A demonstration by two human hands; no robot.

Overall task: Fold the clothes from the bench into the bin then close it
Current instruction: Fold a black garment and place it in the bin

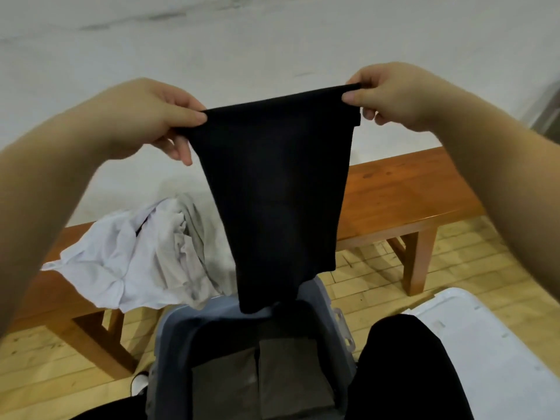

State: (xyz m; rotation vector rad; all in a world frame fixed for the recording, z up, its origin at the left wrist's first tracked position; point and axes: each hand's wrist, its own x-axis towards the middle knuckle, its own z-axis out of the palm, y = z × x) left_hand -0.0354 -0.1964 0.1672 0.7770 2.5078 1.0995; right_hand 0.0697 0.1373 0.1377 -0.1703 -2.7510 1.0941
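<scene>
A black garment [277, 189] hangs at the centre of the frame, stretched by its top edge between two raised hands. The left hand [157, 116] pinches the upper-left corner between thumb and curled fingers [194, 116]; the right hand [391, 95] pinches the upper-right corner the same way. The cloth tapers downward, and its lowest point hangs over the far rim of the open grey bin [169, 334] at lower centre, where at least two folded dark pieces [288, 368] already lie side by side.

Behind the garment, a crumpled heap of white and pale grey clothes [136, 256] sits on the wooden bench [403, 192] at centre left, one edge drooping off the front toward the bin. The white lid [485, 344] lies on the wood floor [454, 268] at lower right, apart from the bin.

The risks, as judged from here: the hold is only a pinch at each corner, so a slip on either side would drop the cloth unfolded onto the stacked pieces and disturb them. Folding in mid-air without a flat surface could leave the piece lopsided. The overhanging white clothes may slide off the bench to the floor. A pile packed too high might keep the lid from seating.

No brand, label or readable writing shows on the garment, bin, lid or bench.
</scene>
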